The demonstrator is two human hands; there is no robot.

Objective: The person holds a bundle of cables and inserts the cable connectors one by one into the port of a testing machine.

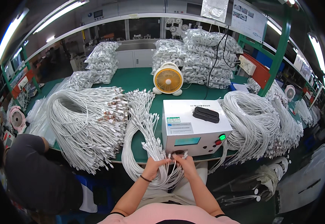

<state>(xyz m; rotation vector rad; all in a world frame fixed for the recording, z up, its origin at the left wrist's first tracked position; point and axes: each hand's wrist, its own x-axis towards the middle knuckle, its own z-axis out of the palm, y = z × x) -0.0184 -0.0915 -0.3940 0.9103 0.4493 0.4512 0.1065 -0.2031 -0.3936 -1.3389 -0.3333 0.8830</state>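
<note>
at the lower centre of the frame, the left hand [152,167] and right hand [186,164] both close around a bunch of white cables [147,130], right at the front of the white tester box [192,127]. loose plug ends could tangle or slip out, since so many strands crowd together.

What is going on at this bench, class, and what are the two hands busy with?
A person holds a bundle of white cables in both hands, left hand and right hand, at the front of a white tester box whose green light is lit. More white cable bundles lie on the green table, with a small yellow fan behind.
</note>
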